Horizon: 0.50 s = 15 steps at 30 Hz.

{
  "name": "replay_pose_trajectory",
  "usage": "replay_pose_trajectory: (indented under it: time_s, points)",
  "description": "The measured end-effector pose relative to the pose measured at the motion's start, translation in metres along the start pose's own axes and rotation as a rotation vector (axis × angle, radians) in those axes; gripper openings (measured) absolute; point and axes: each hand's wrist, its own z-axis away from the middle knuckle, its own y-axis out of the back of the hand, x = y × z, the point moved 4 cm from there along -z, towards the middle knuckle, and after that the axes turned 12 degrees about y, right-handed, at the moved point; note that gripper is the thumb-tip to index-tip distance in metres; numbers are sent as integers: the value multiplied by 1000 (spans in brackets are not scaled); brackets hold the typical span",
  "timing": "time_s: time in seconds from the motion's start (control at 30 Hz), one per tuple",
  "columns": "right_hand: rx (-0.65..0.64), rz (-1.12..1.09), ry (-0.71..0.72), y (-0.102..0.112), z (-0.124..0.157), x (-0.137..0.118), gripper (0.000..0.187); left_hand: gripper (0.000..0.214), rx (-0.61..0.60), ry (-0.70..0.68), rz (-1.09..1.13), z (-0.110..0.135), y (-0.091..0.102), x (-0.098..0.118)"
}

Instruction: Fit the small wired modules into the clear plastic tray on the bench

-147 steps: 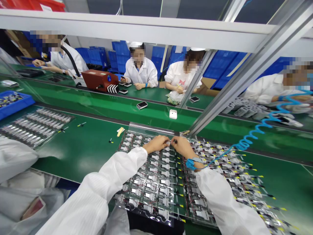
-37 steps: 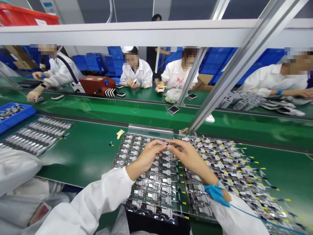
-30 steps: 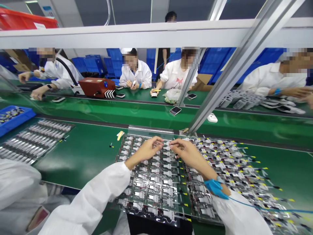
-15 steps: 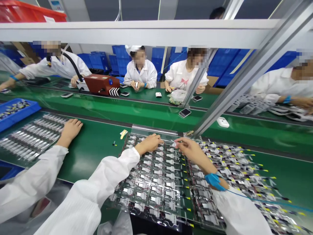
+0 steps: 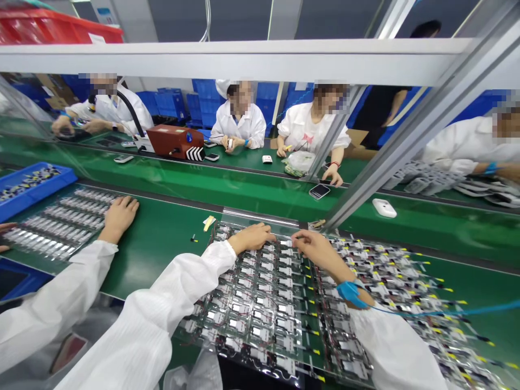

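A clear plastic tray (image 5: 244, 295) lies before me, with rows of small white modules, thin red wires and black leads with yellow tips. Over its far rows, my left hand (image 5: 255, 237) is bent with its fingers together and the tips down at a module. Just to the right, my right hand (image 5: 316, 249) is closed in a pinch at the tray's far right corner; what sits between its fingertips is too small to name. A blue wrist strap (image 5: 352, 294) with a cord is on my right wrist.
More modules with yellow-tipped leads (image 5: 390, 276) cover the bench at right. At left, a co-worker's hand (image 5: 121, 216) rests by another filled tray (image 5: 65, 222) and a blue bin (image 5: 60, 181). A slanted metal post (image 5: 365, 179) rises beyond my hands. Co-workers sit across the green line.
Both my hands stay nearly in place; the pale bit seen earlier at my right fingertips is now hard to make out. Across the line, a co-worker's hand has reached down to a device.
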Motion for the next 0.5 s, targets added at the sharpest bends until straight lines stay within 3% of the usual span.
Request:
replay_pose_trajectory:
  time_s: [0.23,0.5]
  points:
    - [-16,129,25,-4,-12,4,16,31,36,78,36,1,10,10]
    - [-3,262,31,-15,-27,4,18,23,52,111,236,3,11,2]
